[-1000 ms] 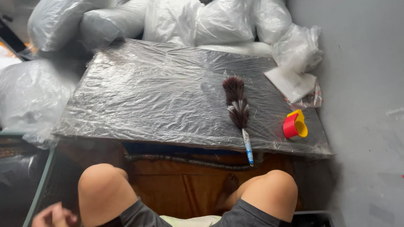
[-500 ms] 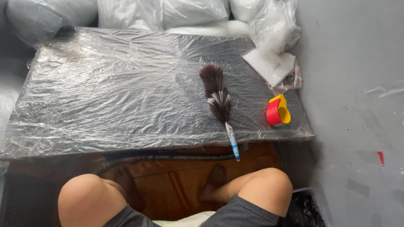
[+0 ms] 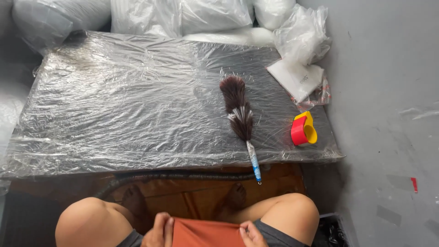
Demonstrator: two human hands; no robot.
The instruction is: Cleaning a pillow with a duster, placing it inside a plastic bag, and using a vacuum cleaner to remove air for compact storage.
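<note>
At the bottom edge of the head view, my left hand point(image 3: 158, 231) and my right hand point(image 3: 250, 234) each grip a side of an orange-red cloth point(image 3: 206, 233) that lies over my lap between my bare knees. On the low table point(image 3: 114, 105) wrapped in clear plastic film, a dark feather duster point(image 3: 239, 110) lies on the right half; its blue-and-white handle sticks out over the near edge. A red and yellow tape dispenser point(image 3: 302, 129) sits near the table's right front corner.
Bulging clear plastic bags point(image 3: 201, 16) pile up behind the table and at its left. A flat white packet point(image 3: 295, 78) lies at the back right corner. A grey wall runs along the right. A dark hose point(image 3: 183, 176) lies on the wooden floor under the table edge, near my feet.
The view has shifted, the table now sitting higher and further left. Both my hands have come into view at the bottom, holding the orange-red cloth that was not visible before.
</note>
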